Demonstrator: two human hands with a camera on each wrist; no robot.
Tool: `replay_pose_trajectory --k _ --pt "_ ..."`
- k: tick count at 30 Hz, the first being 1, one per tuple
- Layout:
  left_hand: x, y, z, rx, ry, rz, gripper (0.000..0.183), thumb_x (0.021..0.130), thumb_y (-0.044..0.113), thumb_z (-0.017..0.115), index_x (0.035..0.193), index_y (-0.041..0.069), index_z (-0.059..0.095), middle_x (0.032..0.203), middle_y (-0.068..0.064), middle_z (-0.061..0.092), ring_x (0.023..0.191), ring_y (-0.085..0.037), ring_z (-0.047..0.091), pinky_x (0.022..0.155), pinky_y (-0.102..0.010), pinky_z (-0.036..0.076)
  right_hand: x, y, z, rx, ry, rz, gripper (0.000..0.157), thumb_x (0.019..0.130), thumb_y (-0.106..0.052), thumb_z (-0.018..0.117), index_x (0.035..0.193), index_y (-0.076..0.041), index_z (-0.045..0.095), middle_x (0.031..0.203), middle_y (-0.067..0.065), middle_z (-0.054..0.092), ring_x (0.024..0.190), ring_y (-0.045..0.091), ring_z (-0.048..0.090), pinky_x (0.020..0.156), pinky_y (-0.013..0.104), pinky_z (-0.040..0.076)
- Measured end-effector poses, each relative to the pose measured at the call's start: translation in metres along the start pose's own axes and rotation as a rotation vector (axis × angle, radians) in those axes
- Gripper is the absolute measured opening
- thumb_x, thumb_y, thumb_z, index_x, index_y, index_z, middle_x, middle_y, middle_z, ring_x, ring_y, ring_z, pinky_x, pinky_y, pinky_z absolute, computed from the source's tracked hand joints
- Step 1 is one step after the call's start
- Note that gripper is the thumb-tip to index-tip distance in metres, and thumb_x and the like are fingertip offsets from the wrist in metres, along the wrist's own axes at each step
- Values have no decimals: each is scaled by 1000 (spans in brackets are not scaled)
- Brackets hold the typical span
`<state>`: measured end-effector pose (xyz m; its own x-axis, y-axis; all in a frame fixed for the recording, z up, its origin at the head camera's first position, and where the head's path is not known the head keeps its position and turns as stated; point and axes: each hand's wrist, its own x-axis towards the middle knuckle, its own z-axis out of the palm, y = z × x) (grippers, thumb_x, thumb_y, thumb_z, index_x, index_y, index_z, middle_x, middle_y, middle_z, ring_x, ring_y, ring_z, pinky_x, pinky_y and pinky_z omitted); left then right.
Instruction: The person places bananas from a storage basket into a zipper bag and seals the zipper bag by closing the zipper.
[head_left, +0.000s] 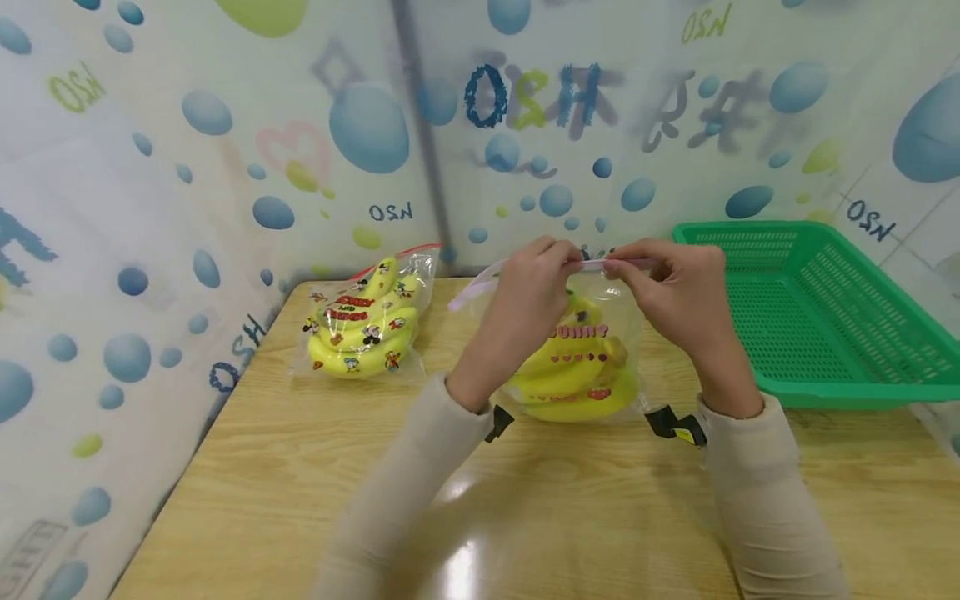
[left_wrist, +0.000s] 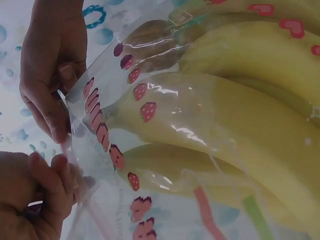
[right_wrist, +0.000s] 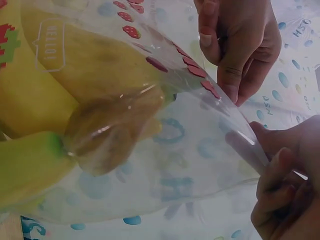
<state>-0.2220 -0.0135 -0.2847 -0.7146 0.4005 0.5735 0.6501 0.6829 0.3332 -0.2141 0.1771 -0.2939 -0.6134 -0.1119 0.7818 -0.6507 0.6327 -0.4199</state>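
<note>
A clear zip bag point(head_left: 577, 367) with a pink zip strip and printed strawberries stands on the table, with yellow bananas point(head_left: 570, 408) inside. Both hands pinch its top edge, close together. My left hand point(head_left: 525, 308) grips the strip left of the middle; my right hand point(head_left: 682, 292) pinches it just to the right. In the left wrist view the bananas point(left_wrist: 240, 120) show through the film, beside the left hand point(left_wrist: 35, 195). A brown stem end point(right_wrist: 107, 132) shows in the right wrist view, with the right hand point(right_wrist: 292, 185) on the bag's edge.
Left on the wooden table point(head_left: 300, 483) lies a second zip bag point(head_left: 363, 325) with a red strip and cartoon prints, holding bananas. A green basket point(head_left: 795, 392) stands at the right. Black pieces point(head_left: 675, 425) lie near the bag's lower corners. A patterned sheet point(head_left: 487, 200) hangs behind.
</note>
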Motion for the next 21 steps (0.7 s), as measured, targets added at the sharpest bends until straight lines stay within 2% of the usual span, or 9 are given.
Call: replay_pose_trajectory --k 6,11,17,21 --pt "-3 -3 1 8 46 -28 16 103 9 60 107 4 74 105 -8 75 98 -20 73 88 -25 59 1 1 0 42 23 35 7 90 -8 79 90 -3 83 76 15 78 46 -10 49 44 13 34" --pt "-4 -7 -1 14 56 -43 17 104 10 59 107 4 74 106 -9 75 97 -22 73 87 -28 60 1 1 -3 34 27 58 7 90 -7 79 91 -2 83 78 14 79 43 -7 49 41 17 32" --pt "-11 -15 -3 12 67 -55 17 105 11 57 107 4 73 105 -8 74 96 -22 72 86 -29 60 0 -1 -4 50 -9 101 8 90 -10 79 93 -4 83 77 14 78 43 -4 50 41 17 34" --pt "-16 -19 -3 -14 88 -29 17 104 12 59 107 3 73 105 -9 74 96 -22 72 86 -30 60 0 -2 -6 57 -60 128 10 91 -13 79 96 -5 83 77 15 78 39 -3 46 40 17 35"
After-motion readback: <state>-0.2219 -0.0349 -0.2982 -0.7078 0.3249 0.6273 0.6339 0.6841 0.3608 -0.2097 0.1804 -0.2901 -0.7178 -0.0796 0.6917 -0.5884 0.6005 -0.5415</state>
